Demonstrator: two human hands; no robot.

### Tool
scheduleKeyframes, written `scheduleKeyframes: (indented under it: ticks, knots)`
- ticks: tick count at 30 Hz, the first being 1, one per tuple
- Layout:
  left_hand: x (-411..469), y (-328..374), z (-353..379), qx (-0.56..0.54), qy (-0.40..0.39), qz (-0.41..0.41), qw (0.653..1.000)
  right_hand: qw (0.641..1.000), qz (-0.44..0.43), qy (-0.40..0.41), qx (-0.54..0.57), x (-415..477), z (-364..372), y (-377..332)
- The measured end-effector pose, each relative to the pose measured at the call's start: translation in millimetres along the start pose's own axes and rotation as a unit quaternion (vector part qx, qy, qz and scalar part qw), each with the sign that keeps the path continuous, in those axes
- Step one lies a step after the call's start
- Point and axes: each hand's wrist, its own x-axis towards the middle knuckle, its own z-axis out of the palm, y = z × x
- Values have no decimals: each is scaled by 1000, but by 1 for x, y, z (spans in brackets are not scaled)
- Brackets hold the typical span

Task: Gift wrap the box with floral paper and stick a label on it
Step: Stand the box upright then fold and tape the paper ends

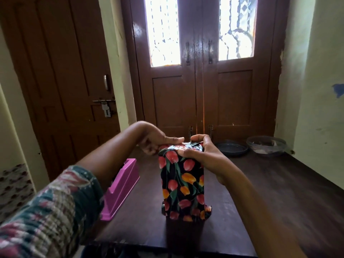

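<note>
The box (183,183) stands on end near the middle of the counter (279,192), sheathed in black floral paper (186,198) printed with red and orange tulips. Both hands work its top end. The left hand (158,140) lays its thumb flat across the top and curls its fingers against the box's left upper side. The right hand (202,155) clasps the right top corner, with the thumb along the near edge and the fingers hooked over the far one.

The step looks like closing the top flaps. To do it well, press each fold hard against the box edge so the crease is sharp, keep one thumb pinning the flap, and free the other hand only to reach for tape. The paper at the foot of the box flares out crumpled, so that end probably needs the same care. No label is visible.

Just left of the box lies a pink tape dispenser (121,189). Beyond the box to the right sit a dark shallow dish (231,148) and a clear glass bowl (266,146). The counter is dark wood — directly behind the box is a brown double door (202,90) with bright glass panes. A second brown door (61,81) stands behind and to the left.
</note>
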Motion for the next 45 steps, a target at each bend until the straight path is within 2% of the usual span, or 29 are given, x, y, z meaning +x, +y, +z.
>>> scheduleKeyframes:
  ticks: [3,5,6,7,9,11,12,17,19,21,23,26,29,33,35,37,39,40,42,45]
  knots:
    - [8,-20,6,-112,-18,57,992,1000,8,3,-3,0,0,-1]
    - [2,-26,7,-237,-42,95,966,1000,10,6,-1,1,1,-1]
    - [-4,-26,7,-247,-32,111,962,1000,11,7,-1,1,1,-1]
    - [-11,-24,9,-214,14,125,969,1000,10,7,-2,1,1,0]
    - [-22,-17,13,-132,181,160,961,1000,7,4,-7,2,1,1]
    - [-29,-15,21,-91,317,231,915,1000,5,1,-10,3,0,2]
    - [-32,-16,26,-89,337,268,898,1000,3,-1,-12,3,-1,2]
    - [-27,-30,46,-124,243,315,909,994,-18,-20,-110,2,-4,-2]
    - [-23,-36,48,-148,233,335,901,969,-63,-3,-241,2,-5,-6]
    - [-20,-40,49,-162,230,347,895,909,-135,28,-392,1,-1,-12]
    - [-17,-41,49,-172,231,352,891,855,-178,46,-486,-1,6,-15]
    - [-16,-41,51,-180,237,357,886,802,-191,78,-561,-6,10,-14]
    - [-15,-42,54,-200,230,355,884,776,-188,101,-593,-10,15,-17]
    - [-18,-41,56,-222,221,350,883,739,-92,96,-660,-9,11,-22]
    - [-21,-38,58,-226,229,342,883,764,-31,79,-640,-11,3,-23]
    - [-23,-40,61,-234,259,309,885,839,20,64,-539,-16,-5,-23]
    - [-26,-44,64,-260,249,248,899,915,77,71,-389,-21,-10,-21]
    - [-29,-45,66,-272,221,213,912,933,104,74,-336,-23,-12,-19]
    - [-34,-44,70,-276,153,151,937,942,166,52,-287,-25,-10,-17]
    - [-38,-36,72,-273,124,139,944,961,190,19,-202,-27,-3,-20]
